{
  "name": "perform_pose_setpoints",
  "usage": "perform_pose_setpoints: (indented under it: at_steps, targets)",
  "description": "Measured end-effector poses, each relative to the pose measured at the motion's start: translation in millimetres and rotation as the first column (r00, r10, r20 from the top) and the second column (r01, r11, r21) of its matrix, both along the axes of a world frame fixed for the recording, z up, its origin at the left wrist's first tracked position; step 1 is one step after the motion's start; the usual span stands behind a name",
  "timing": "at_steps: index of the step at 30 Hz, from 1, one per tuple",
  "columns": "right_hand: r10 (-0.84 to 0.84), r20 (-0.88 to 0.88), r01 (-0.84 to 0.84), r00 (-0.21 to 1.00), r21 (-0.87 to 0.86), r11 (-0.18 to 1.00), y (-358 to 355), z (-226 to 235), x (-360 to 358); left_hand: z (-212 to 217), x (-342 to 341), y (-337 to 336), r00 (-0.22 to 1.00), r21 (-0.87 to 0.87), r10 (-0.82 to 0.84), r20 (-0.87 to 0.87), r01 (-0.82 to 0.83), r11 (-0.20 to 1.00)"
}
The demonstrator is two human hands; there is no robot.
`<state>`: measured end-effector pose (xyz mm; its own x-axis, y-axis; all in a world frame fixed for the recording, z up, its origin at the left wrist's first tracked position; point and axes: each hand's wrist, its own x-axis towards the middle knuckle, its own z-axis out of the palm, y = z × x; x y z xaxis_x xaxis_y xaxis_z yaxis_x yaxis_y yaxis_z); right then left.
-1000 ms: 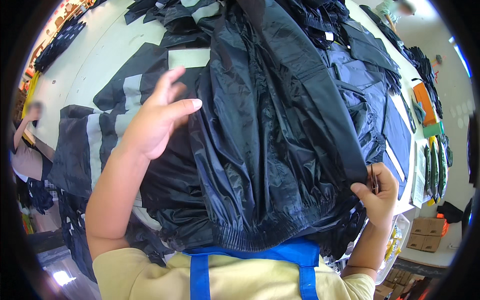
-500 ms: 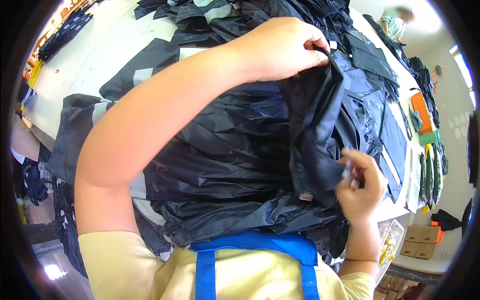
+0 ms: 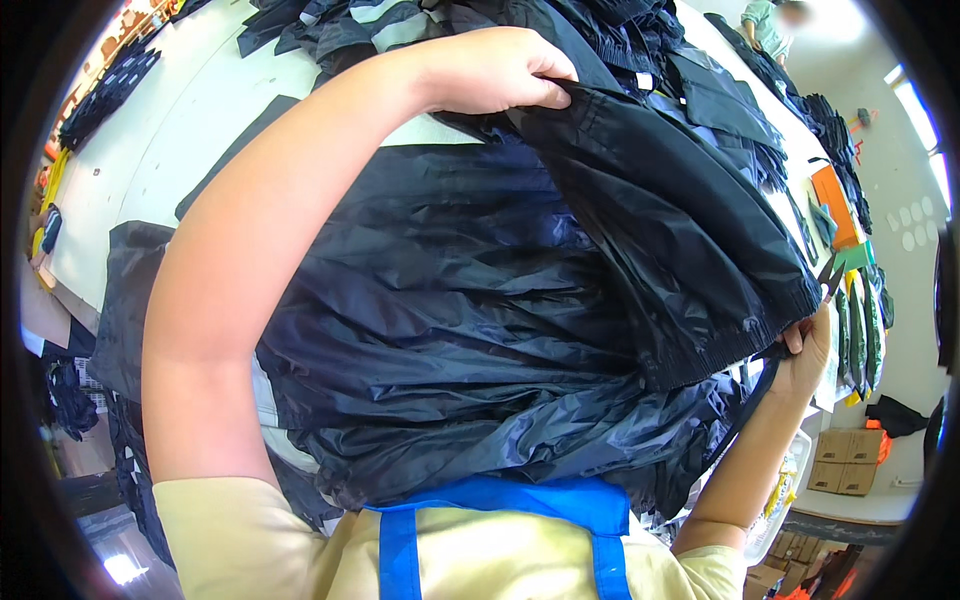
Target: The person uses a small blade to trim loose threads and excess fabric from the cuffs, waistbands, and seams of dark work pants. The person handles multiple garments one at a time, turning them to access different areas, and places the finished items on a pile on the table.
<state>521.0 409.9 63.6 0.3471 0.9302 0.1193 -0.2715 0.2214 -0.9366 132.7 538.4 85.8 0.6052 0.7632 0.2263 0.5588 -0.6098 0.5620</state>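
A: Starting at your left: your left hand (image 3: pixel 490 70) is raised over the middle of the counter (image 3: pixel 170 150), its fingers (image 3: pixel 545 72) pinched tight on a fold of the dark jacket (image 3: pixel 480 300).

B: And the jacket itself, where does it sit?

A: It hangs from that pinch and bunches down against your chest and blue apron (image 3: pixel 500 500), over the near edge of the counter. It is thin, glossy, navy-to-black cloth, much creased, with a ribbed elastic hem (image 3: pixel 740 345) running along its lower right side.

B: What about your right hand?

A: Your right hand (image 3: pixel 805 345) is low near the right edge of the counter, closed at the end of that hem. The fingers look wrapped on the cloth and on a small pair of snips (image 3: pixel 830 280) whose dark tips poke up above the hand; how firmly they hold each I cannot tell.

B: Which step does this look like?

A: I'd judge you are turning the garment to check the hem and trim loose threads. The next move would call for keeping the hem taut between both hands so the tips meet only thread, not cloth.

B: Anything else around?

A: More dark garments (image 3: pixel 700 60) are heaped along the far edge.
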Motion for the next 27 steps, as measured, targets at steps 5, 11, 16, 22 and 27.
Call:
perform_pose_setpoints:
  at_steps: [5,11,16,22,27]
  targets:
    - [-0.029,-0.015,0.029,0.999,0.023,0.999,20.2,-17.4,28.6,2.2,-2.7,-7.9,0.968,-0.218,-0.004,0.252,0.060,0.974]
    - [-0.002,-0.026,0.003,1.000,0.019,1.000,19.6,-18.2,33.8,3.3,-5.0,-18.8,0.936,-0.259,-0.077,0.344,0.173,0.950]
    - [-0.197,0.086,0.163,0.977,0.304,0.939,-0.2,3.1,32.4,1.7,-1.8,-43.2,0.947,-0.020,-0.109,0.302,0.120,0.993]
    - [0.629,0.453,-0.755,0.632,0.542,0.368,-59.2,57.9,89.1,-17.6,43.1,-106.7,0.843,-0.083,-0.417,0.341,0.468,0.880]
    - [0.692,0.629,-0.925,0.353,0.345,0.158,-76.1,76.8,92.1,-37.5,4.7,-21.2,0.785,0.593,0.579,0.222,-0.580,0.558]
